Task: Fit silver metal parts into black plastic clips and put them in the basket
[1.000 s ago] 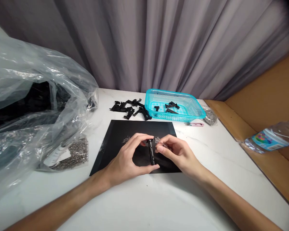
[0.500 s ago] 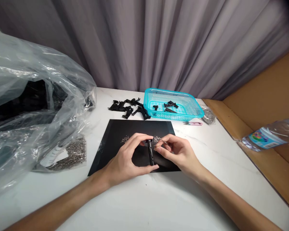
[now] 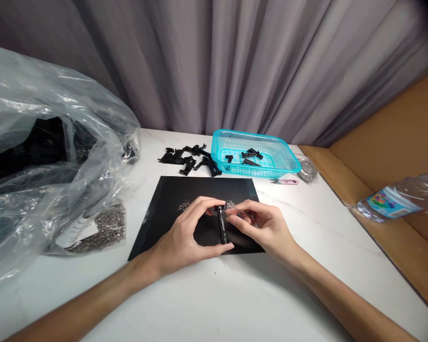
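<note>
Left hand (image 3: 185, 237) has the black clip piece (image 3: 221, 226) pinched end to end between thumb and forefinger, over the black mat (image 3: 171, 209). Right hand (image 3: 264, 228) pinches a thin metal pin (image 3: 235, 210) against its top. Mat's near edge sits just under the grip, bare white table (image 3: 214, 299) nearer me.

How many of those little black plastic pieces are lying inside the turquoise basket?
3, as far as I can tell, in the turquoise plastic basket: a small black plastic piece at its left, a cross-shaped one in the middle, and a flat pointed one just below it. The near wall may hide more.
</note>
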